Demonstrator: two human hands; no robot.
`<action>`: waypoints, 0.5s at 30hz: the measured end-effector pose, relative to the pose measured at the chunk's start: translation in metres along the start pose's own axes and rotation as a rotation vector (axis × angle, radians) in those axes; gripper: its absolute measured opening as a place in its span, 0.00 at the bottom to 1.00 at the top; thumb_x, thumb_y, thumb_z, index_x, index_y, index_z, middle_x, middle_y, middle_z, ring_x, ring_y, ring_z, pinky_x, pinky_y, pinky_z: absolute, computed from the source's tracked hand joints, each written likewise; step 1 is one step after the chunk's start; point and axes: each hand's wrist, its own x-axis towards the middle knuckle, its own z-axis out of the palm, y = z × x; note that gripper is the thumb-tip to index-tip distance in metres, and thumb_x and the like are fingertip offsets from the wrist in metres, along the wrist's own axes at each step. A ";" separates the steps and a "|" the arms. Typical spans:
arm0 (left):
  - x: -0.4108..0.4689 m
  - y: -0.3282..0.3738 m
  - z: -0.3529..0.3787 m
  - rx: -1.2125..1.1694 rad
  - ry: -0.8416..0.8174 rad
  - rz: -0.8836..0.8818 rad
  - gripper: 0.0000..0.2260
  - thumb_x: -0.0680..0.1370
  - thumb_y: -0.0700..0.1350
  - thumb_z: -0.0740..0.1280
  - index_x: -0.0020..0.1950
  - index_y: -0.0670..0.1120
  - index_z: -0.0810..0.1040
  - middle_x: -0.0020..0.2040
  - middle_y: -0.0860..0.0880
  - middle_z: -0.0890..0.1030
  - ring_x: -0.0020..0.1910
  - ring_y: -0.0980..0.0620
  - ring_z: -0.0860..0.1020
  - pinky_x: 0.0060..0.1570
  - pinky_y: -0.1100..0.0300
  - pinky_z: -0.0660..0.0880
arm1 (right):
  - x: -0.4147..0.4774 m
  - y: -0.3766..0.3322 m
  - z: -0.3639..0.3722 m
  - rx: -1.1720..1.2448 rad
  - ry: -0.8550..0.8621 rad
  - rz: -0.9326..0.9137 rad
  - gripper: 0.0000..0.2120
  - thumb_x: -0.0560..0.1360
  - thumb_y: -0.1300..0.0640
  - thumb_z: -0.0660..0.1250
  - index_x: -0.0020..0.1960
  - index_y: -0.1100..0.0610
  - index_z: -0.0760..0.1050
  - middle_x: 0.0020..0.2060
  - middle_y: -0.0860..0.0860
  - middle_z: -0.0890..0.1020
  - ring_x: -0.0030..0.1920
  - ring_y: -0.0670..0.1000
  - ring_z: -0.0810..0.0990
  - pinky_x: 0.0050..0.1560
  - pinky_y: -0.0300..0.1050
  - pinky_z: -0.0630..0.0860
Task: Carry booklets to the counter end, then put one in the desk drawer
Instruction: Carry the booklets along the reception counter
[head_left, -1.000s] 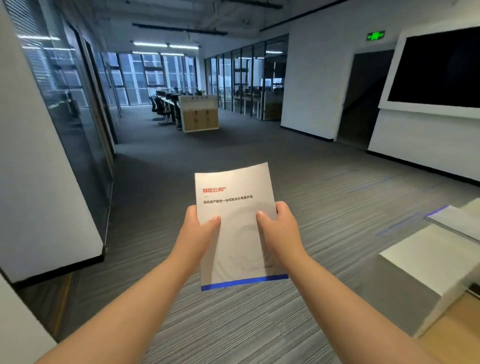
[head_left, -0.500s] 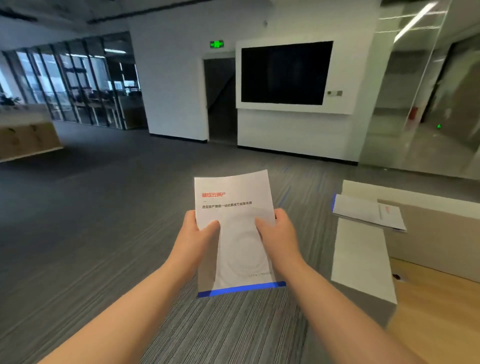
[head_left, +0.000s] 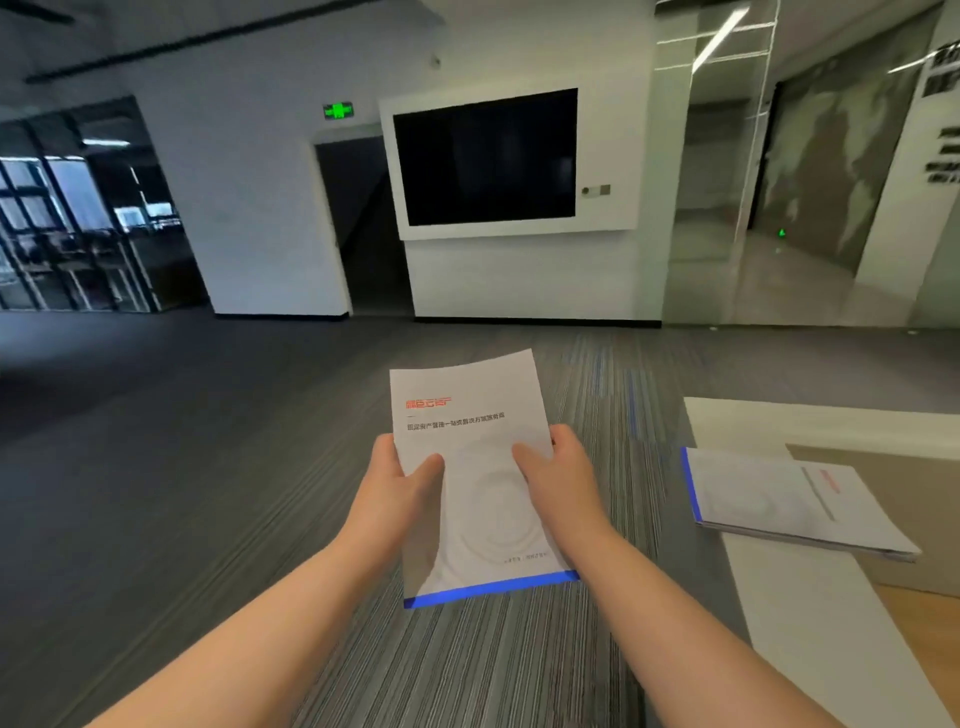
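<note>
I hold a white booklet (head_left: 470, 415) with a red logo and a blue bottom stripe upright in front of me over the carpet. My left hand (head_left: 397, 491) grips its left edge and my right hand (head_left: 561, 478) grips its right edge, thumbs on the cover. To the right, a stack of similar booklets (head_left: 779, 504) lies flat on the end of a white counter (head_left: 810, 613). No drawer is visible.
Grey striped carpet (head_left: 208, 519) spreads ahead and to the left. A wall-mounted dark screen (head_left: 485, 156), a dark doorway (head_left: 363, 223) under a green exit sign, and glass partitions stand at the far wall. A wooden desk surface (head_left: 930, 618) lies behind the counter.
My view has swung to the right and closer to the counter, so the counter end and its booklets now sit larger at my right. Both hands keep the same grip on the booklet.
</note>
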 end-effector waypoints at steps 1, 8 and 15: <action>0.018 0.000 0.003 -0.006 -0.001 0.005 0.09 0.78 0.49 0.66 0.57 0.57 0.71 0.58 0.57 0.78 0.52 0.60 0.80 0.42 0.60 0.75 | 0.015 -0.001 0.004 -0.007 0.005 -0.004 0.03 0.78 0.57 0.67 0.47 0.51 0.74 0.47 0.48 0.83 0.48 0.53 0.83 0.45 0.48 0.79; 0.114 0.001 0.054 -0.084 -0.132 0.017 0.14 0.79 0.48 0.66 0.64 0.52 0.72 0.58 0.56 0.81 0.53 0.57 0.81 0.45 0.58 0.77 | 0.092 0.001 -0.010 -0.005 0.140 0.026 0.04 0.79 0.60 0.66 0.53 0.54 0.76 0.48 0.48 0.84 0.46 0.48 0.83 0.41 0.43 0.79; 0.201 0.007 0.135 -0.145 -0.349 0.108 0.12 0.78 0.46 0.68 0.61 0.54 0.76 0.53 0.57 0.84 0.50 0.56 0.84 0.42 0.59 0.79 | 0.147 0.022 -0.043 -0.057 0.432 0.078 0.04 0.77 0.56 0.66 0.51 0.53 0.75 0.46 0.47 0.82 0.46 0.49 0.82 0.38 0.43 0.74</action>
